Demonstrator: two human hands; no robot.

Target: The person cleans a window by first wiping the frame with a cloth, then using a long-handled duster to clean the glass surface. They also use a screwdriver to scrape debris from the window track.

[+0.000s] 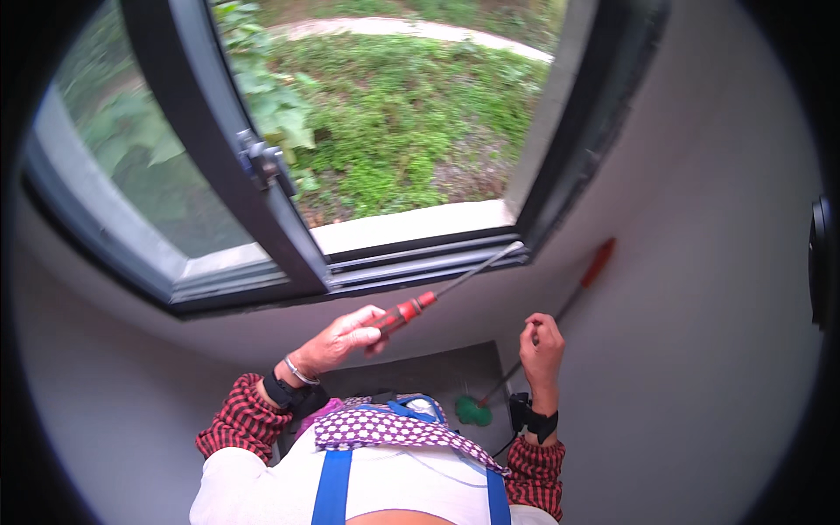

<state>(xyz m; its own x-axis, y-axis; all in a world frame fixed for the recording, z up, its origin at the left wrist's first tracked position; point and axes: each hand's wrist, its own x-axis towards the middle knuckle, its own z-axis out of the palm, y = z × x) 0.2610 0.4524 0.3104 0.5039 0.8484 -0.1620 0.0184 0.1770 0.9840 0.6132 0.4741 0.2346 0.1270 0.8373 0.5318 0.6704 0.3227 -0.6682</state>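
Observation:
My left hand is wrapped around the red-and-dark handle of a screwdriver. Its long metal shaft points up to the right, and the tip appears over the right end of the lower track of a dark-framed sliding window. Below that corner, my right hand is raised with curled fingers. A long-handled tool with an orange-red grip and a green head passes behind or through this hand; whether the fingers hold it or something small is hidden.
A window latch sits on the dark upright of the sliding sash. Plants and a pale path lie outside the opening. Grey-white walls stand close at the right and below the sill. A dark round-edged object projects from the right wall.

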